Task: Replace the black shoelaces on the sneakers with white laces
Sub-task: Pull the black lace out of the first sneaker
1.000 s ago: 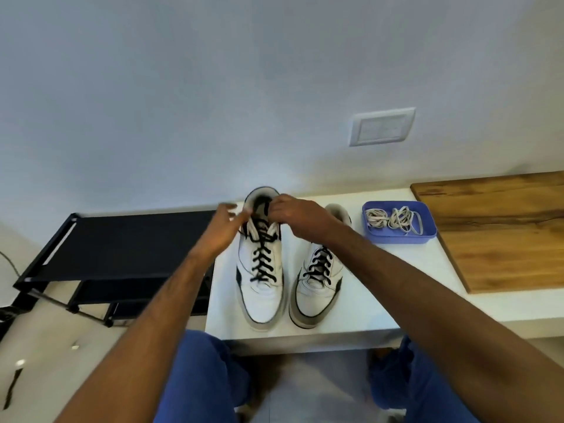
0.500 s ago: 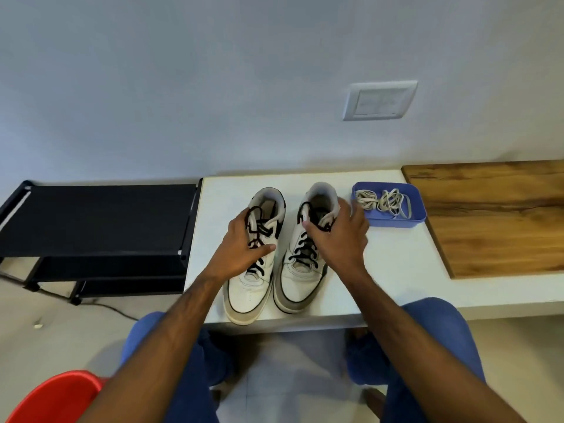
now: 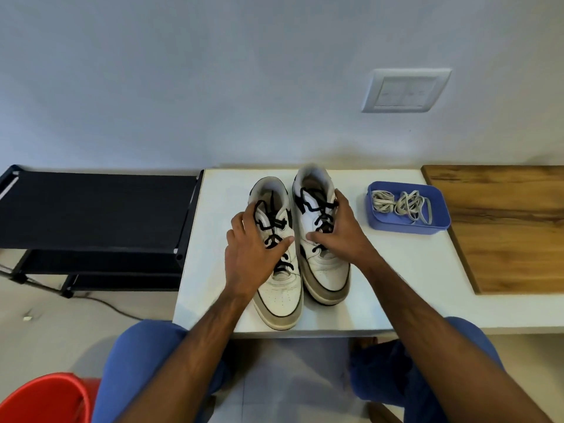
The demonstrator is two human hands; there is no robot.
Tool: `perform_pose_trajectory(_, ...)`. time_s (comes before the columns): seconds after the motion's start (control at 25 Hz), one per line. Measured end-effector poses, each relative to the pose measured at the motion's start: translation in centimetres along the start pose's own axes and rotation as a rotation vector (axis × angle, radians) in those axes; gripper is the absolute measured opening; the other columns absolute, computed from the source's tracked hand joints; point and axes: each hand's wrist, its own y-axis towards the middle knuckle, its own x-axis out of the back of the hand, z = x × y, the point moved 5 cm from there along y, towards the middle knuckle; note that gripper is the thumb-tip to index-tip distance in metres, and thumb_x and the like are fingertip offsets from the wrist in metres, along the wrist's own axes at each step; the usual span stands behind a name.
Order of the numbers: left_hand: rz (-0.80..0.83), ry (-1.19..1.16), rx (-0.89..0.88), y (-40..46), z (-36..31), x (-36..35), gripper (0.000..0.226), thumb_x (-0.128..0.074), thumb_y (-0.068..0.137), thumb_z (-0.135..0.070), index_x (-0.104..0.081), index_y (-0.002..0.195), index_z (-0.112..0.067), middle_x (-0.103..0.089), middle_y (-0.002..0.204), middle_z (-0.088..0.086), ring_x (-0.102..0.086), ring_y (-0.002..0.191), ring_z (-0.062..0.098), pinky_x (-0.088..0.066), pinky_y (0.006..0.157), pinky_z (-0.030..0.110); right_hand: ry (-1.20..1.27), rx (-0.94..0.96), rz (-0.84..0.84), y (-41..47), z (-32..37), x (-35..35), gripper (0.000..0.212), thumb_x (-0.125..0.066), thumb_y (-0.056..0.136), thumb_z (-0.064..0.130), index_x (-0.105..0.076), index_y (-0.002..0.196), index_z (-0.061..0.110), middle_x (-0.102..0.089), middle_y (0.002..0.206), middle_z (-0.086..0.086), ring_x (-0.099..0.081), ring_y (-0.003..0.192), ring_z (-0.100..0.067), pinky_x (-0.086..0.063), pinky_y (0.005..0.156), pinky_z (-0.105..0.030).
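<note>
Sneakers sit side by side on the white table (image 3: 213,270), toes toward me. My left hand (image 3: 253,254) grips the left sneaker (image 3: 279,288) over its black laces (image 3: 274,236), fingers and thumb curled around it. My right hand (image 3: 338,236) grips the right sneaker (image 3: 323,270) the same way. I see white laces (image 3: 399,204) bunched in a blue tray (image 3: 406,227), just beside the shoes, next to a wooden board (image 3: 512,227).

Black rack (image 3: 100,209), wooden board (image 3: 506,227), wall switch (image 3: 406,90), red bucket (image 3: 45,401).
</note>
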Motion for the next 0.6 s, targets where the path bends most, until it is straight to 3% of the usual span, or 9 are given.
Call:
perform_pose_trajectory(0.08, 0.049, -0.114, -0.009, 0.6, 0.4, 0.1, 0.089, -0.065, 0.082, -0.069, -0.024, 0.153, -0.034, -0.032, 0.147, -0.001, -0.037, 0.133, 0.024, -0.044, 0.104, 0.044, -0.003, 0.011, 0.002, 0.6, -0.6, 0.1, 0.100, -0.087, 0.076, 0.014, -0.024, 0.153, 0.027, -0.042, 0.145, 0.009, -0.044, 0.130, -0.006, -0.035, 0.102, -0.013)
perform_pose_trajectory(0.24, 0.127, -0.254, -0.020, 2.8, 0.9, 1.5, 0.055, -0.056, 0.094, -0.061, -0.046, 0.142, -0.036, -0.033, 0.141, -0.006, -0.031, 0.135, 0.017, -0.034, 0.116, 0.043, -0.063, 0.042, 0.037, 2.9, -1.2, 1.0, 0.096, -0.083, 0.083, 0.019, -0.021, 0.156, 0.023, -0.041, 0.153, 0.004, -0.042, 0.138, -0.009, -0.035, 0.115, -0.030)
perform_pose_trajectory(0.4, 0.259, -0.099, -0.059, 3.2, 0.6, 1.1, 0.089, -0.080, 0.076, -0.056, -0.036, 0.150, -0.036, -0.023, 0.151, -0.008, -0.022, 0.137, 0.014, -0.030, 0.108, 0.031, -0.157, 0.027, -0.150, 4.5, -0.6, 1.4, 0.084, -0.078, 0.085, 0.015, -0.029, 0.152, 0.021, -0.041, 0.148, -0.001, -0.046, 0.134, -0.019, -0.035, 0.109, -0.030)
perform_pose_trajectory(0.52, 0.161, -0.105, -0.058, 3.4, 0.5, 0.9, 0.096, -0.087, 0.068, -0.053, -0.038, 0.148, -0.034, -0.027, 0.150, -0.007, -0.025, 0.137, 0.017, -0.033, 0.105, 0.030, -0.198, -0.047, -0.262, 4.8, -1.1, 1.6, 0.085, -0.075, 0.089, 0.014, -0.024, 0.156, 0.018, -0.036, 0.155, -0.007, -0.044, 0.138, -0.027, -0.035, 0.105, -0.030)
perform_pose_trajectory(0.6, 0.114, -0.134, -0.059, 3.8, 0.1, 0.6, 0.094, -0.088, 0.067, -0.050, -0.040, 0.146, -0.033, -0.030, 0.149, -0.007, -0.028, 0.137, 0.018, -0.031, 0.101, 0.027, -0.232, -0.068, -0.306, 4.9, -1.2, 1.9, 0.085, -0.075, 0.090, 0.016, -0.023, 0.156, 0.013, -0.035, 0.156, -0.010, -0.040, 0.140, -0.029, -0.036, 0.111, -0.036)
